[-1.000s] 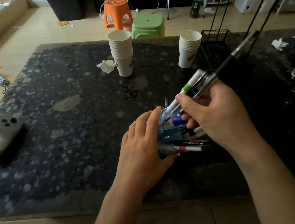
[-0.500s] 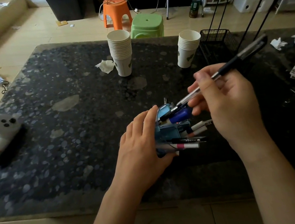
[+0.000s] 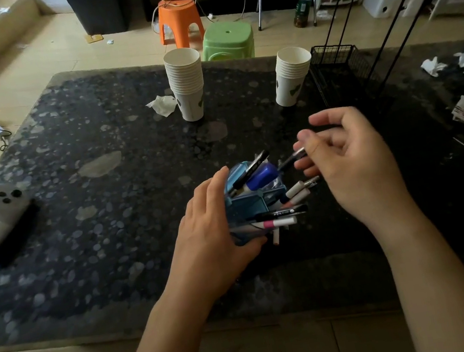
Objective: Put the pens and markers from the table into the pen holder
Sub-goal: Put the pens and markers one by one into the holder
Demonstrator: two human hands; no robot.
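Behind the pen holder (image 3: pixel 255 199) – left hand (image 3: pixel 213 235) gripping it, right hand (image 3: pixel 352 160) seemingly loose-fingered – stand cup stacks (image 3: pixel 187 87).

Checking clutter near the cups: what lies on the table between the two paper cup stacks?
Nothing: in the head view the dark table is bare between the taller cup stack and the shorter cup stack.

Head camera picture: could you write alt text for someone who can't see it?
Seen from above, a person's left hand steadies a blue pen holder crammed with pens and markers on a dark speckled table, while the right hand hovers beside it, fingers loosely open near a black pen. Two stacks of paper cups stand behind.
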